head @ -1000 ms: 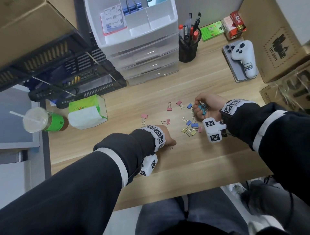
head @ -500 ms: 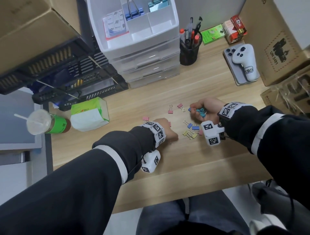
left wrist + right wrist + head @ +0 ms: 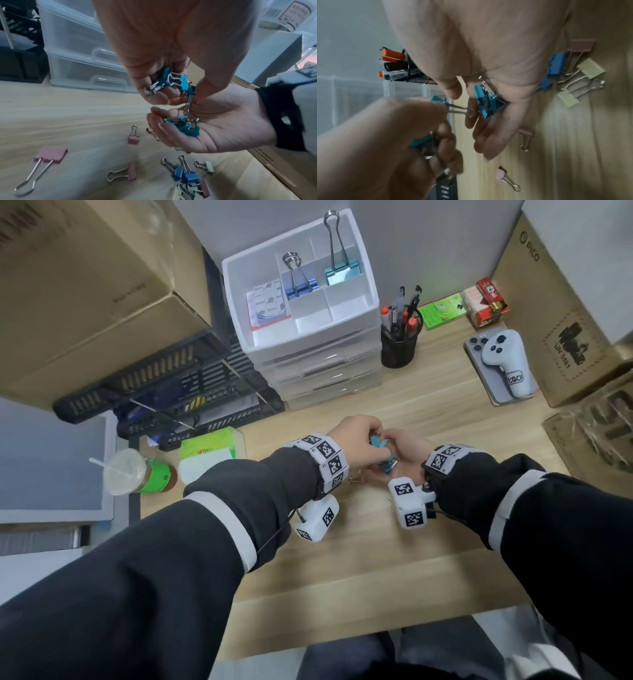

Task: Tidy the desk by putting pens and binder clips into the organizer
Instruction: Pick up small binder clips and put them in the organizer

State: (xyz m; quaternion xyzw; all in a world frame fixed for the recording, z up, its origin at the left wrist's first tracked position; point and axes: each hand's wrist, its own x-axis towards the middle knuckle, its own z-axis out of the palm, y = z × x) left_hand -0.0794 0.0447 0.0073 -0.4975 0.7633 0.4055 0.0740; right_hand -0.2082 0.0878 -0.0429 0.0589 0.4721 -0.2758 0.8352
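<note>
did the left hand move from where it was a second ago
Yes. The left hand left the desk near the person and went away from them, toward the pen cup, meeting the right hand.

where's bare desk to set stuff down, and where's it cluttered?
Free: the wooden strip of desk between the wrists and the near edge; also the patch between the pen cup, phone and right hand. Crowded: under both hands, where loose binder clips lie scattered, and left of the left hand by the tissue pack.

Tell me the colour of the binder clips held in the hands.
Teal binder clips, lying in the right hand and pinched by the left hand; clearest in the left wrist view.
</note>
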